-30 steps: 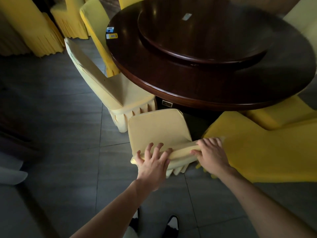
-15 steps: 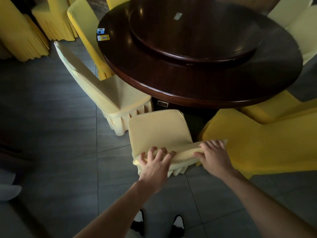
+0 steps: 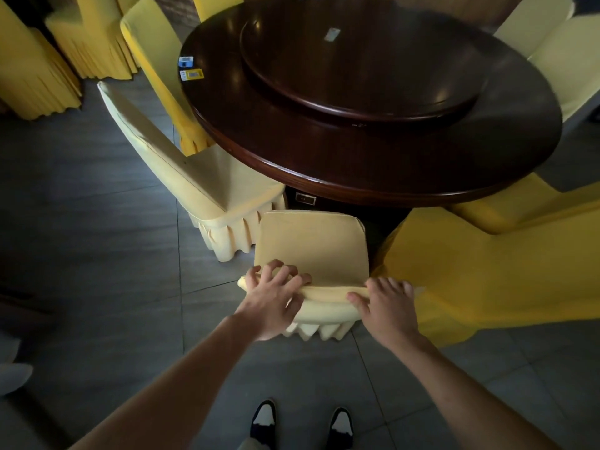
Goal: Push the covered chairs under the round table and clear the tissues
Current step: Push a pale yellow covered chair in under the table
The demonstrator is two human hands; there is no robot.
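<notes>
A pale yellow covered chair (image 3: 311,248) stands right in front of me, its seat edge just short of the dark round table (image 3: 373,164). My left hand (image 3: 272,300) grips the left end of the chair's back top. My right hand (image 3: 388,303) grips the right end. Two small tissue packets lie on the table's left rim, a blue one (image 3: 186,61) and a yellow one (image 3: 191,74). A small packet (image 3: 332,34) rests on the raised turntable (image 3: 357,69) in the table's middle.
Another pale covered chair (image 3: 194,170) sits tucked at the table's left. Bright yellow covered chairs (image 3: 487,271) crowd the right side, touching the chair I hold. More covered chairs (image 3: 42,69) stand at the far left. Grey tiled floor (image 3: 97,254) lies left of me.
The chair has slid a little toward the table with both hands on its back. My view has stepped closer and shifted left.
</notes>
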